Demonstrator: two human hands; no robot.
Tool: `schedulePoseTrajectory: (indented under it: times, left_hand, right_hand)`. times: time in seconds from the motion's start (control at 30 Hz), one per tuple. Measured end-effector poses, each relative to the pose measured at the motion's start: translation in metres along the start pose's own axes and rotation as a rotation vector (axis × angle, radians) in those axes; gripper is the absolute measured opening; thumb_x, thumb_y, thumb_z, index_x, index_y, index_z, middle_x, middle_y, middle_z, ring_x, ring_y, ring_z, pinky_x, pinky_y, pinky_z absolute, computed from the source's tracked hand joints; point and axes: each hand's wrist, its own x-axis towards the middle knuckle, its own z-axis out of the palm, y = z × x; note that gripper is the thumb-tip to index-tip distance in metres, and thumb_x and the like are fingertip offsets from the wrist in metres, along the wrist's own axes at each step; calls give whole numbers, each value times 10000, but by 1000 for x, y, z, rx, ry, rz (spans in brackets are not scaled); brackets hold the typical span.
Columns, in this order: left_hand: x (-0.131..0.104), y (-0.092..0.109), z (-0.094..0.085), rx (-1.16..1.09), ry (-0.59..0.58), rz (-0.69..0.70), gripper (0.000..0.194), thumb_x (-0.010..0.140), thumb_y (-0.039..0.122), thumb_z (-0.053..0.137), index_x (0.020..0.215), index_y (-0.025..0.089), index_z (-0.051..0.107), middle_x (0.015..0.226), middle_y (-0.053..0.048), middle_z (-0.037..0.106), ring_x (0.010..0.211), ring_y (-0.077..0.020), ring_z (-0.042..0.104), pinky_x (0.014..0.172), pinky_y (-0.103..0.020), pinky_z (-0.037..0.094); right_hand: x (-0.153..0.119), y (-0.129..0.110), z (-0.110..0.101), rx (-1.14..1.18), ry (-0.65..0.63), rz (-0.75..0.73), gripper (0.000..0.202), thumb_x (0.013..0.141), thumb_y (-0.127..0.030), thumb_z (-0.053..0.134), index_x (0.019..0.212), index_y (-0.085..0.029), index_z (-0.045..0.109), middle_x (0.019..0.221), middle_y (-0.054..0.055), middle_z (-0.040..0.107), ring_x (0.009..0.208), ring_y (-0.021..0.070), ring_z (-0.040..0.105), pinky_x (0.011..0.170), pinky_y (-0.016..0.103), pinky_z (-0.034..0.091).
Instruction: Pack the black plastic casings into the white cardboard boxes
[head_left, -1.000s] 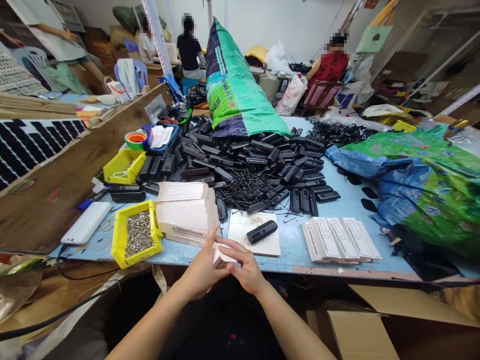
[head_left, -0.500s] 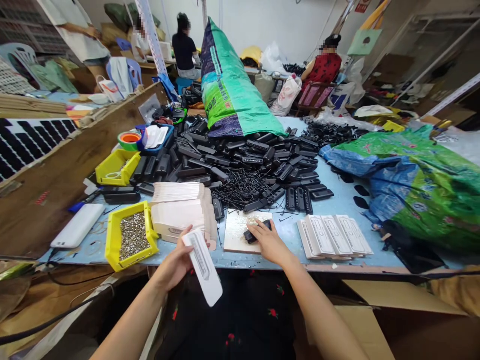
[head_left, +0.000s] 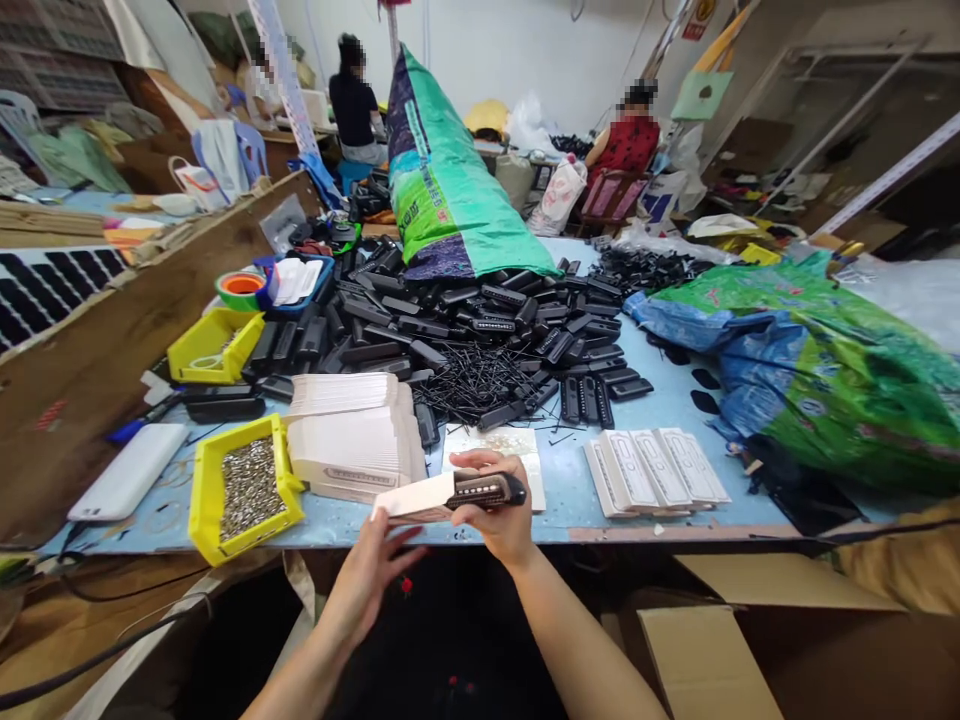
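Note:
My right hand [head_left: 506, 505] is closed round a black plastic case [head_left: 489, 490] with a row of slots along its side. This case lies partway inside the mouth of a small white cardboard box [head_left: 416, 497], held level above the table's front edge. At the box's left end, my left hand [head_left: 367, 565] steadies it by the fingertips, its lower fingers spread. Behind my hands lies a pale board [head_left: 529, 450]. A stack of flat white boxes [head_left: 349, 445] stands left of the board, and several filled-looking printed boxes [head_left: 652, 470] lie to the right.
Heaped black cases [head_left: 450, 310] and thin black sticks [head_left: 480, 380] cover the table's middle. A yellow bin [head_left: 202, 500] of small metal parts and a white phone-like slab [head_left: 127, 470] are at left. A green-blue sack [head_left: 810, 370] occupies the right; an open carton [head_left: 720, 660] stands below.
My right hand has lifted the black case off the board. The white box has swung level in my left hand, and the case is now partly inside it. The view has shifted slightly.

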Motion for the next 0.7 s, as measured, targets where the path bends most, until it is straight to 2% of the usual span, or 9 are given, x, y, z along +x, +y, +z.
schedulePoseTrajectory:
  times: [0.07, 0.13, 0.2, 0.27, 0.33, 0.4, 0.5, 0.6, 0.7]
  left_hand:
    - [2, -5, -12, 403, 80, 424, 699, 650, 520, 736, 1213, 210, 461, 1342, -149, 481, 1270, -350, 444, 1003, -525, 436]
    - [5, -9, -15, 739, 25, 664, 811, 565, 409, 814, 1248, 216, 422, 1326, -155, 498, 1254, -358, 459, 996, -510, 433]
    - [8, -13, -10, 926, -119, 668, 754, 633, 339, 763, 1274, 229, 380, 1185, -135, 600, 1068, -319, 607, 871, -447, 511]
    - [11, -16, -5, 995, -155, 623, 661, 696, 313, 691, 1261, 234, 357, 1042, -98, 652, 877, -270, 674, 733, -372, 540]
    - [17, -17, -5, 1001, -83, 639, 632, 700, 341, 679, 1226, 219, 353, 981, -83, 651, 821, -257, 678, 696, -347, 534]
    - [23, -15, -8, 979, -12, 686, 623, 703, 391, 676, 1203, 205, 354, 975, -80, 638, 839, -252, 670, 721, -348, 529]
    - [34, -7, -12, 953, 37, 741, 620, 697, 448, 675, 1173, 193, 371, 1012, -90, 620, 894, -249, 652, 765, -349, 519]
    - [41, 0, -6, 999, -11, 667, 554, 703, 444, 666, 1125, 191, 412, 950, -71, 638, 859, -242, 655, 736, -334, 516]
    - [46, 2, 2, 1093, -97, 578, 506, 716, 394, 645, 1130, 188, 439, 889, -55, 659, 801, -246, 665, 687, -332, 516]
  right_hand:
    - [-9, -3, -2, 32, 30, 36, 625, 591, -404, 844, 1010, -295, 393, 1084, 41, 617, 844, 218, 684, 804, 437, 551]
    - [-16, -3, -2, -15, 26, -19, 699, 606, -400, 837, 1122, -325, 372, 1085, 37, 623, 824, 205, 681, 804, 421, 548]
    - [-10, -1, -13, -148, -156, -85, 634, 639, -491, 788, 1147, -299, 462, 1090, 58, 634, 947, 233, 651, 872, 426, 512]
    - [10, 0, -42, -356, -301, -58, 438, 765, -578, 629, 1066, -261, 590, 1058, 68, 651, 1026, 244, 611, 916, 425, 477]
    - [37, 0, -89, -641, -136, 54, 321, 902, -481, 444, 980, -247, 650, 948, 61, 660, 940, 218, 613, 876, 406, 480]
    - [61, 1, -140, -895, 69, 133, 166, 823, -342, 566, 791, -213, 667, 904, 82, 643, 922, 241, 583, 903, 433, 438]
    - [74, 7, -189, -953, 114, 178, 151, 702, -214, 649, 569, -190, 580, 774, 87, 610, 846, 246, 563, 896, 446, 417]
    - [65, 14, -178, -926, 65, 194, 114, 714, -237, 637, 631, -187, 577, 715, 50, 597, 767, 214, 567, 822, 409, 458]
    - [43, 18, -118, -743, 38, 193, 216, 840, -346, 531, 979, -190, 584, 827, 37, 632, 724, 179, 607, 682, 341, 509]
